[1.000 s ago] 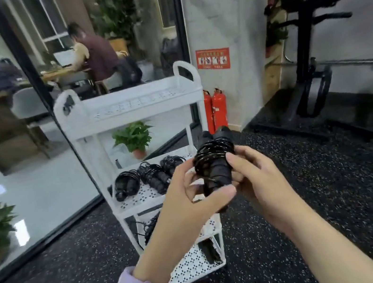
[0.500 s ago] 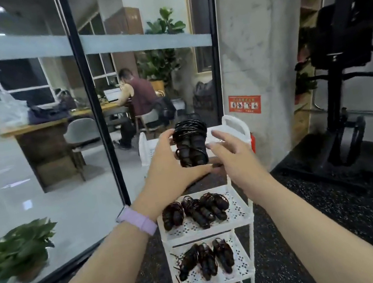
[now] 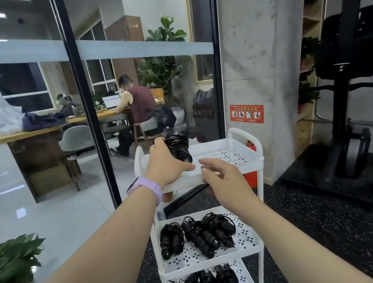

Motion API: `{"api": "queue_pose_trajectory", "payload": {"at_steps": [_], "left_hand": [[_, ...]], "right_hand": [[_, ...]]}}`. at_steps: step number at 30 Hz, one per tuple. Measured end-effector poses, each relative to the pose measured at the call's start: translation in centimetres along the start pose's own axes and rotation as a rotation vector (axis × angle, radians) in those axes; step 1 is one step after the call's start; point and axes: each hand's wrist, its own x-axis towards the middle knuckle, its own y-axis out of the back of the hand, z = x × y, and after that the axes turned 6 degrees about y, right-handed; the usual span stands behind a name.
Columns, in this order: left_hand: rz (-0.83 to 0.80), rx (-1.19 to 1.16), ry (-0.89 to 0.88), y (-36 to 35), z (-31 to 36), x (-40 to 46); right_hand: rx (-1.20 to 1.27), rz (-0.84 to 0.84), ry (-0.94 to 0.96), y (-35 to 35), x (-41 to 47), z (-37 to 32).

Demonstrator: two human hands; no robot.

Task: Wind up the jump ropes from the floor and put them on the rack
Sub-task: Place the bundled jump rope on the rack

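Head view: left hand [image 3: 163, 164] grips a wound jump rope [image 3: 178, 149] over the rack's top shelf [image 3: 230, 156]; right hand [image 3: 225, 182] hovers empty, fingers loose. Placement step; next, lower and release.

I am looking into a gym that adjoins an office: black speckled rubber flooring [image 3: 320, 230] underfoot, a black weight machine [image 3: 357, 96] at 2 o'clock, and a white rack [image 3: 247, 155] stocked with wound jump ropes [image 3: 197, 236] at 6 o'clock. Through the glass partition [image 3: 31, 143] at 10 o'clock, a person [image 3: 134, 108] sits at a laptop [image 3: 111, 102] on a long wooden worktop [image 3: 37, 132] among potted plants [image 3: 165, 67].
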Motion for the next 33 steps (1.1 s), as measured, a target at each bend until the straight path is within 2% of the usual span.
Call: {"api": "queue_pose_trajectory", "payload": {"at_steps": [3,8,11,14,17,20,23,27,33], "left_hand": [[-0.070,0.120,0.017,-0.7,-0.4,0.4],[-0.173,0.168,0.057,-0.3,-0.7,0.8],[-0.181,0.160,0.067,0.3,-0.4,0.4],[-0.028,0.185,0.027,0.3,-0.1,-0.4],[0.195,0.134,-0.141,-0.4,0.9,-1.7],[0.250,-0.002,-0.290,-1.3,3.4,-3.9],[0.165,-0.130,-0.337,-3.1,6.1,-6.2],[-0.046,-0.264,-0.362,-8.0,9.3,-10.4],[-0.331,-0.227,-0.429,-19.9,11.4,-15.9]], "right_hand": [[-0.001,0.006,-0.013,0.4,0.7,1.0],[-0.035,0.020,-0.003,0.6,1.1,2.1],[-0.075,-0.001,0.019,0.8,0.9,2.5],[-0.105,-0.007,0.033,1.6,0.2,2.5],[-0.100,0.027,0.013,3.0,-0.8,2.1],[-0.115,0.062,0.007,4.9,-2.0,1.8],[-0.138,0.104,0.015,7.3,-3.7,1.9],[-0.233,0.174,0.013,11.9,-6.6,2.2],[-0.327,0.300,-0.030,19.8,-11.4,5.5]]}}
